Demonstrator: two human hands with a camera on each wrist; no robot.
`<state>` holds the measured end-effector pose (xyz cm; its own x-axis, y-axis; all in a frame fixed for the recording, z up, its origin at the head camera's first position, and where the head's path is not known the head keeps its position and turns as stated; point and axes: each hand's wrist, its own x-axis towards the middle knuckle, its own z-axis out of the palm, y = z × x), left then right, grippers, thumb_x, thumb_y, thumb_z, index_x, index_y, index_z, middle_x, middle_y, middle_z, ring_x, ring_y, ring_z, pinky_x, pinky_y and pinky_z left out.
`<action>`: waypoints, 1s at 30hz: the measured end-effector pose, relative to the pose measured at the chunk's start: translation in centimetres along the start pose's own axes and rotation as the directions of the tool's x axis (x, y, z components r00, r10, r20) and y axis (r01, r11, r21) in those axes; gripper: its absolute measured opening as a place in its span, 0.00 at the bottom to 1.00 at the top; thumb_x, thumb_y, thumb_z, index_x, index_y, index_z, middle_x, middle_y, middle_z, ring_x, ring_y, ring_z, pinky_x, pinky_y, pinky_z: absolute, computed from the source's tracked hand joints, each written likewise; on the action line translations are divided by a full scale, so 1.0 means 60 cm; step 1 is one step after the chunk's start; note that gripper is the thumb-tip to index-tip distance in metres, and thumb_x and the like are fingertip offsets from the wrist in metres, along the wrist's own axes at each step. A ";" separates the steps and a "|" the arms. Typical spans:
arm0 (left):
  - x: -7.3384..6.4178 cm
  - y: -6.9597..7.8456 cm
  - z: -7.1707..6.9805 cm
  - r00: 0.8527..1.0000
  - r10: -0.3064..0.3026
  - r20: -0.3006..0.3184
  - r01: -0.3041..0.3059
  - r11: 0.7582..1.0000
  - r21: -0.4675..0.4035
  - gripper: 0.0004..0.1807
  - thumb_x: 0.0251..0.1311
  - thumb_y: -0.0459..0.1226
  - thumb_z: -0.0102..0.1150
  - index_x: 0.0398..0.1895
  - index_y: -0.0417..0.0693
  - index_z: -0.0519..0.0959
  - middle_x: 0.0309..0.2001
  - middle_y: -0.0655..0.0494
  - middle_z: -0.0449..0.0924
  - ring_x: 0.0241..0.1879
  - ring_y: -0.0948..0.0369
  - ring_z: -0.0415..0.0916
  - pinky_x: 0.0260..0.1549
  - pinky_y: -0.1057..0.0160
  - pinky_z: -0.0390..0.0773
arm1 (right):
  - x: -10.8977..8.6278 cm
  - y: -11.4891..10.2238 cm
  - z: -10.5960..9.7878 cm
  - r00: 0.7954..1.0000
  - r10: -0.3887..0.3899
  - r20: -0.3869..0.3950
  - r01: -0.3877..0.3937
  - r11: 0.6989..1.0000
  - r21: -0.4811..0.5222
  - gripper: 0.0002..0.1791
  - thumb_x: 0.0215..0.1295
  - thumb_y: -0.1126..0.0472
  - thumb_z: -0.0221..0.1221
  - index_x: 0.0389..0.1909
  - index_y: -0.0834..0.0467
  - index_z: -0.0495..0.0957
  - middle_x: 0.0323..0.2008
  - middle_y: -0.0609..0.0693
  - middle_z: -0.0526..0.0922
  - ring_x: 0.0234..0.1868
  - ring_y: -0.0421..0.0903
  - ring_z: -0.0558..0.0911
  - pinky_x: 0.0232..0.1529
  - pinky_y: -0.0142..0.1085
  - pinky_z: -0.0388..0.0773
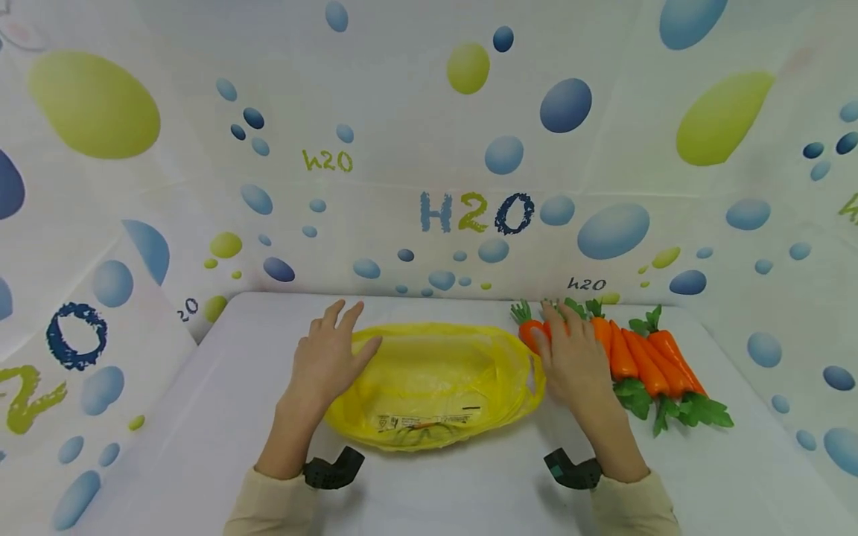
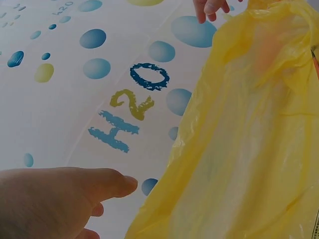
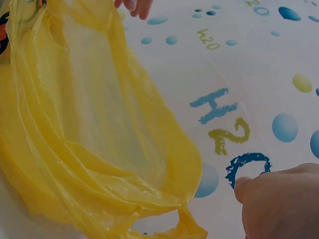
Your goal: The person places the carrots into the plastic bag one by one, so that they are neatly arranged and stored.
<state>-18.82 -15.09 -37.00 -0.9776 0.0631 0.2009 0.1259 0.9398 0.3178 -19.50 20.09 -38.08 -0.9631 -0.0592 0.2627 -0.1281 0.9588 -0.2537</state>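
A yellow plastic bag (image 1: 429,365) stands on the white table with its mouth spread wide and facing up. My left hand (image 1: 328,353) is at the bag's left rim, fingers spread and thumb over the edge. On the other side my right hand (image 1: 573,361) hovers by the right rim, partly in front of the orange carrots (image 1: 623,353). In the left wrist view, the left thumb (image 2: 117,184) points toward the bag's side (image 2: 239,139), with a gap between them. The right wrist view has the right hand (image 3: 284,199) apart from the bag (image 3: 75,149) and its loop handle.
Several carrots with green tops lie in a row at the right of the table (image 1: 469,491). A white cloth backdrop (image 1: 402,97) printed with blue and green drops rises behind and on both sides. Dark camera mounts (image 1: 333,469) sit at both wrists.
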 end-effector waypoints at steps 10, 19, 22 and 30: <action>0.002 -0.007 -0.009 0.999 -0.025 0.035 0.026 0.999 -0.032 0.34 0.69 0.51 0.54 0.71 0.41 0.67 0.71 0.35 0.66 0.64 0.36 0.69 0.57 0.35 0.75 | 0.005 0.006 0.004 1.000 0.021 0.001 -0.021 1.000 -0.011 0.30 0.79 0.51 0.43 0.76 0.58 0.56 0.74 0.65 0.59 0.69 0.69 0.63 0.64 0.67 0.68; 0.006 -0.013 -0.009 0.998 -0.043 0.051 0.045 0.998 -0.047 0.32 0.70 0.49 0.55 0.70 0.40 0.68 0.69 0.35 0.68 0.64 0.37 0.69 0.59 0.36 0.74 | 0.009 0.015 0.010 1.000 0.016 -0.014 -0.017 1.000 -0.023 0.31 0.77 0.53 0.49 0.76 0.59 0.57 0.72 0.67 0.61 0.64 0.69 0.67 0.61 0.65 0.72; 0.007 -0.014 -0.008 0.997 -0.049 0.054 0.052 0.997 -0.052 0.31 0.70 0.49 0.55 0.70 0.40 0.69 0.68 0.36 0.69 0.64 0.38 0.70 0.59 0.36 0.75 | 0.012 0.018 0.012 1.000 0.018 -0.013 -0.018 0.999 -0.031 0.31 0.77 0.54 0.51 0.75 0.59 0.57 0.71 0.67 0.62 0.62 0.68 0.68 0.60 0.64 0.73; 0.006 -0.017 -0.005 0.996 -0.065 0.056 0.068 0.996 -0.055 0.29 0.70 0.47 0.54 0.68 0.39 0.71 0.66 0.35 0.70 0.62 0.38 0.71 0.57 0.36 0.76 | 0.015 0.026 0.022 1.000 0.026 0.008 -0.026 1.000 -0.012 0.33 0.74 0.56 0.54 0.75 0.60 0.57 0.68 0.68 0.65 0.61 0.68 0.69 0.59 0.64 0.73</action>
<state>-19.26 -16.12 -36.94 -0.9916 0.0207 0.1279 0.0684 0.9218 0.3815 -20.87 21.19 -39.49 -0.9680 -0.0365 0.2482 -0.1002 0.9632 -0.2494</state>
